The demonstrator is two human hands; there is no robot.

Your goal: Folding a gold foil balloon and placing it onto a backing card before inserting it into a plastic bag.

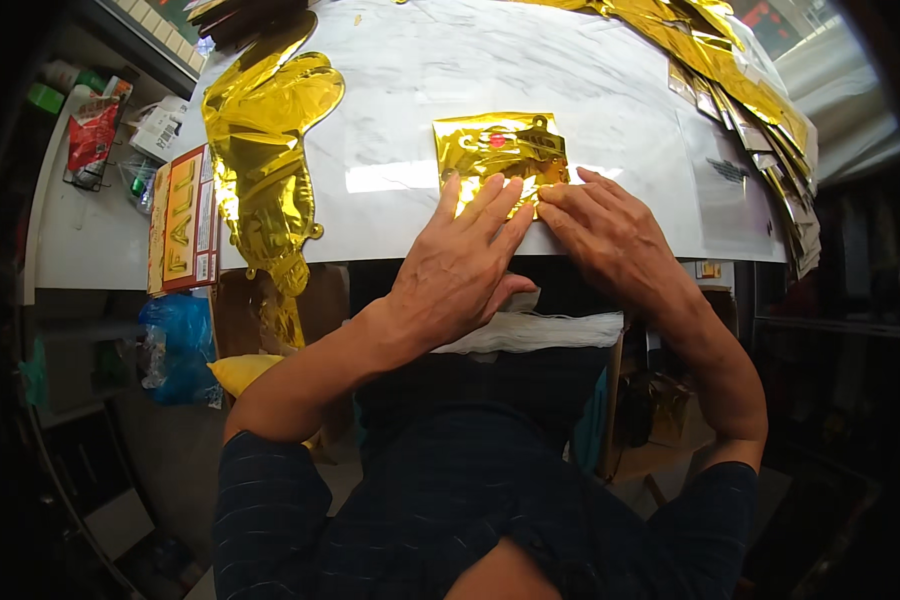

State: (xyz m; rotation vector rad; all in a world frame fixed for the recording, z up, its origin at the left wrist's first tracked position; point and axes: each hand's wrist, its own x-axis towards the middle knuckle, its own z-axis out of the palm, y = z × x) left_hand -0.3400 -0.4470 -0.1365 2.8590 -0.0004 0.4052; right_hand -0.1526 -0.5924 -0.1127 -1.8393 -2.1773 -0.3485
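Observation:
A folded gold foil balloon [500, 145] lies flat near the front edge of the white marbled table, its small tab sticking up at the far right corner. My left hand [460, 250] presses on its near left part, fingers stretched out and the thumb apart. From the right, my right hand [610, 225] rests with extended fingertips on its near right corner. Neither hand grips the foil. The balloon's near edge is partly hidden under my fingers.
Flat gold foil balloons [270, 150] are heaped at the left, hanging over the table's front edge beside a red-edged printed package [182, 220]. A stack of foil packets [760, 130] lines the right side. White strings [530, 332] lie below the table edge. A blue plastic bag [180, 345] hangs at left.

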